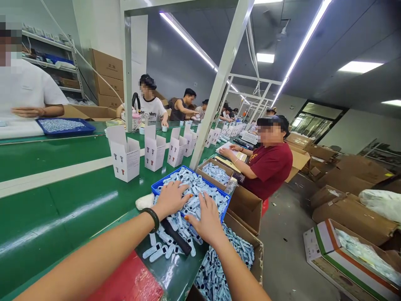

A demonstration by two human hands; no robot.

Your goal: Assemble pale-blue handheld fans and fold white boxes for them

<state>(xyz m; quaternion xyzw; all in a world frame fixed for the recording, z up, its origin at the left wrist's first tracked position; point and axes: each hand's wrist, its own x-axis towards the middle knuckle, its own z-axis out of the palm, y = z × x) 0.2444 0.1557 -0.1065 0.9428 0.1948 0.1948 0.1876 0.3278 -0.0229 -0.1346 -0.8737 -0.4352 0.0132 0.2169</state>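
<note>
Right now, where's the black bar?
Head view, lower middle: the black bar lies among loose light-blue parts on the near side of the blue tray, just right of the dark bracelet.

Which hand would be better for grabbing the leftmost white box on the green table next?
Probably the left hand: it's nearer that white box, which stands farther left. The right hand is farther off, at the near side of the blue tray.

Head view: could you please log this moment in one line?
left hand: over light-blue pieces; right hand: over pieces; blue tray: heaped with pieces; white boxes: standing upright
</note>
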